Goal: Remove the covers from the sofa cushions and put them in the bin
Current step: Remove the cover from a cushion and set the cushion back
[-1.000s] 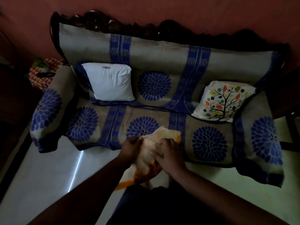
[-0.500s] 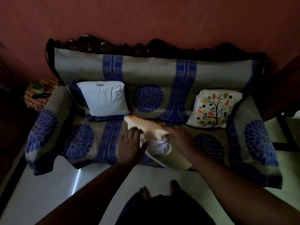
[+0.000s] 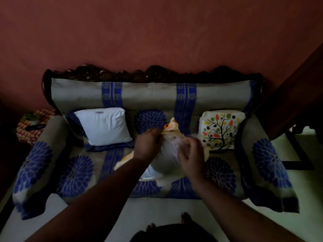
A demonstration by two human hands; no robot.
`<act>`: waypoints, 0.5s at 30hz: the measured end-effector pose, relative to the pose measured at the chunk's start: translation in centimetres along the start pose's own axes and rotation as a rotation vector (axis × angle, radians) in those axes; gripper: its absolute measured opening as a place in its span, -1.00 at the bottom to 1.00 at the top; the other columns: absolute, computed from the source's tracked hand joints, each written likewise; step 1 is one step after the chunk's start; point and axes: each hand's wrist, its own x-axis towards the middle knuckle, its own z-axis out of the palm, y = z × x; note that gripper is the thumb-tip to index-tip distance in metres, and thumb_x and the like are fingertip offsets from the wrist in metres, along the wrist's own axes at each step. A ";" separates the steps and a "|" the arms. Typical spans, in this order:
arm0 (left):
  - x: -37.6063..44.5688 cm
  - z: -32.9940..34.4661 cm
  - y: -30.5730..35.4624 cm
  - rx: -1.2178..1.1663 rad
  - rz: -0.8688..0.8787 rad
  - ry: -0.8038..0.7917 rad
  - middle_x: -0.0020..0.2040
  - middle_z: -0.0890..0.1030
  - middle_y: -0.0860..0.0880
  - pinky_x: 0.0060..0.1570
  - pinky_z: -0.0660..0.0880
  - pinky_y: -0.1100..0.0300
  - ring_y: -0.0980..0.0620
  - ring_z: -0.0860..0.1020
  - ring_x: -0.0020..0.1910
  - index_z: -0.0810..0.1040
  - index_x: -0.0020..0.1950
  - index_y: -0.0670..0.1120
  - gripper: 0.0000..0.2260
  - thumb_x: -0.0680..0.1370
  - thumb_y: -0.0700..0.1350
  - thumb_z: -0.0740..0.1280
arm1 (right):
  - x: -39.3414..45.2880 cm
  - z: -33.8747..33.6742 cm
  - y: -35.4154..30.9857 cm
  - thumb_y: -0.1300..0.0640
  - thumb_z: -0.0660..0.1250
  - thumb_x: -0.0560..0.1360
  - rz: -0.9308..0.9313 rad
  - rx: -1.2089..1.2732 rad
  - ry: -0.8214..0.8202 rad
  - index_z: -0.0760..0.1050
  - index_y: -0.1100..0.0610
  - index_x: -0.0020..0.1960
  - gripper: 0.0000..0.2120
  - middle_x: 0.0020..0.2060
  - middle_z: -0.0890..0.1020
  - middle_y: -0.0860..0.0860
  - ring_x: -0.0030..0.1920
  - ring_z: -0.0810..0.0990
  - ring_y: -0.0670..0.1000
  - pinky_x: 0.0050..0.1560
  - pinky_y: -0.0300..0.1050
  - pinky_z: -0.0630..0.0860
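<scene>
Both hands work over the middle of the sofa (image 3: 153,92) seat, close together but not touching. The left hand (image 3: 148,144) has its fingers curled round a bunched fold of the cover (image 3: 172,127), a cream cloth with an orange patch that sticks up just beyond the knuckles. The right hand (image 3: 191,154) is blurred; its fingers bend over the white cushion (image 3: 167,158), but whether they pinch the cloth or only press on it cannot be told. The cushion lies between the two hands and below them, resting on the seat, its white inner partly bare while cream cloth shows under and to the left of the left wrist.

Well to the left of the left hand, a bare white pillow (image 3: 104,126) leans on the backrest. Just to the right of the right hand stands a tree cushion (image 3: 220,131), its printed cover on, upright against the backrest. Far off to the left, past the sofa arm, sits a red and yellow woven basket (image 3: 30,130), dim and partly hidden. Below the forearms, near the bottom edge, toes (image 3: 186,216) show on the pale floor (image 3: 157,206). A red wall (image 3: 157,32) rises behind the sofa.
</scene>
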 end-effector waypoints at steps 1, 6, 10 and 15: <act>0.3 -0.1 0.3 -0.004 0.036 0.014 0.10 0.67 -0.16 -0.08 0.60 -0.01 -0.21 0.66 -0.03 0.62 0.28 -0.04 -0.64 0.54 -0.04 0.23 | -1.1 0.5 0.0 -0.15 0.33 0.54 0.006 -0.018 -0.033 0.46 0.08 0.31 -0.56 0.21 0.49 0.06 0.20 0.46 0.01 0.11 0.07 0.57; 0.7 -0.6 1.7 0.148 0.193 0.021 0.10 0.65 -0.12 -0.30 0.57 0.03 -0.20 0.67 -0.18 0.58 0.32 -0.05 -0.58 0.54 0.01 0.14 | -2.3 1.6 -1.8 -0.16 0.19 0.62 -0.171 -0.130 -0.050 0.37 0.16 0.49 -0.44 0.41 0.43 0.16 0.38 0.42 0.18 0.34 0.11 0.42; 1.0 -1.8 3.0 0.227 0.262 0.003 0.08 0.54 -0.09 -0.46 0.49 0.06 -0.17 0.61 -0.29 0.51 0.28 -0.03 -0.71 0.59 -0.01 0.23 | -4.3 1.5 -2.6 -0.08 0.22 0.64 -0.274 -0.045 0.047 0.41 0.16 0.46 -0.51 0.41 0.44 0.17 0.44 0.39 0.19 0.45 0.12 0.32; 0.9 -2.7 4.3 0.450 0.490 0.006 -0.08 0.60 -0.07 -0.43 0.48 0.09 -0.14 0.60 -0.26 0.58 0.17 -0.04 -0.67 0.51 0.06 0.20 | -2.4 2.8 -2.4 -0.12 0.22 0.61 -0.343 -0.325 -0.097 0.40 0.21 0.46 -0.45 0.38 0.50 0.21 0.41 0.44 0.22 0.49 0.14 0.23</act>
